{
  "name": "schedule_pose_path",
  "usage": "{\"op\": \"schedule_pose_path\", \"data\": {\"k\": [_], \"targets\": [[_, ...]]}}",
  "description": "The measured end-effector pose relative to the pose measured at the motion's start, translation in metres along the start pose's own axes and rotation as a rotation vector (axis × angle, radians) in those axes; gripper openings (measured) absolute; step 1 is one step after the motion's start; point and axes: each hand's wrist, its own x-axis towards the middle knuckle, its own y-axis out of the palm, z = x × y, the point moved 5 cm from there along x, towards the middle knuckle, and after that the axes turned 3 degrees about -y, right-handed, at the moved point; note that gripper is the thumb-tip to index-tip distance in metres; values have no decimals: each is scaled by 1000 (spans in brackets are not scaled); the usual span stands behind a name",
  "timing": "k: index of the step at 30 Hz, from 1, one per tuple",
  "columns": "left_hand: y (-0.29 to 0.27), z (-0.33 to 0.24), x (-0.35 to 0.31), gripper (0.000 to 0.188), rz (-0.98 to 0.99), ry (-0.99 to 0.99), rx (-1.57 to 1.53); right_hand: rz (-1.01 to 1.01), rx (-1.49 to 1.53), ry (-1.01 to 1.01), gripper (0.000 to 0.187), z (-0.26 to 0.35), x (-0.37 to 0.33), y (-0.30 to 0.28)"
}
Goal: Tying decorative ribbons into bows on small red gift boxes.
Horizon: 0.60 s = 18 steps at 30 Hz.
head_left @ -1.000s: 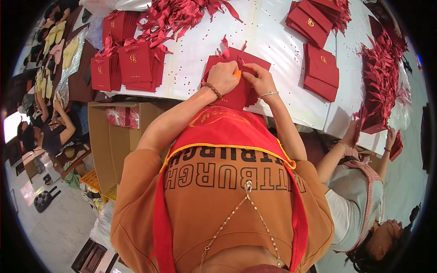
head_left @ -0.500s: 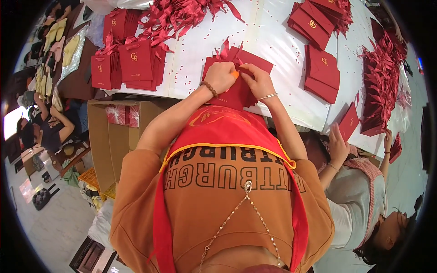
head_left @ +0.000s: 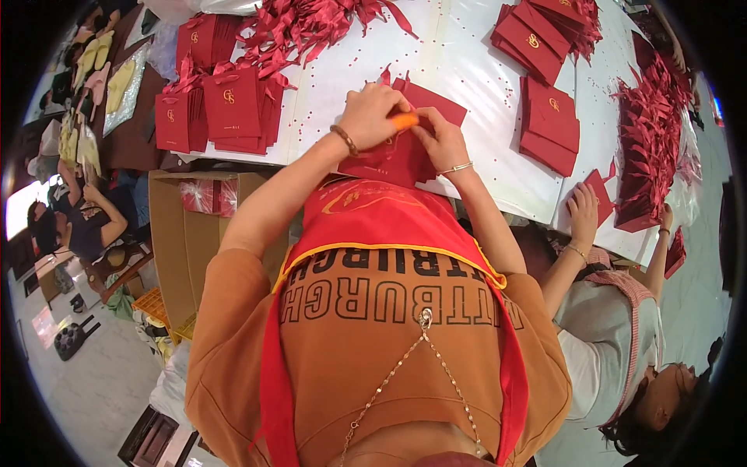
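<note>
Dark red paper gift bags [head_left: 389, 167] lie in a loose pile at the table edge right before me, with red ribbon ends showing above my fingers. Over the top bag, my left hand [head_left: 372, 117] is closed, its fingers bent. A small orange piece [head_left: 404, 121] shows at its fingertips; I cannot tell if it is a finger cover or something held. My right hand [head_left: 445, 145] meets it from the other side, thumb and forefinger pinched near the orange piece. Whatever lies between the fingertips is too small or hidden to make out.
Stacks of red bags [head_left: 233, 105] stand at left beside a heap of red ribbons [head_left: 303, 31]. More bags [head_left: 549, 128] lie at right, near a long ribboned row [head_left: 650, 148]. A co-worker's hand [head_left: 583, 214] rests on a bag there. Below the table stands a cardboard box [head_left: 175, 233].
My left hand has shifted slightly up and left, turning so more of the orange piece shows. My right hand has hardly moved. The co-worker's bag has been lowered onto the table.
</note>
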Motion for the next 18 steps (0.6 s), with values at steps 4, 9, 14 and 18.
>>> {"op": "schedule_pose_path", "data": {"k": [4, 9, 14, 18], "targets": [[17, 36, 24, 24, 416, -88, -168, -10, -38, -26, 22, 12, -2, 1], [27, 33, 42, 22, 976, -102, -205, -16, -82, -182, 20, 20, -1, 3], [32, 34, 45, 17, 654, 39, -328, -6, -86, -175, 20, 21, 0, 1], [25, 53, 50, 17, 470, -504, -591, 3, -69, -161, 19, 25, -2, -3]]}}
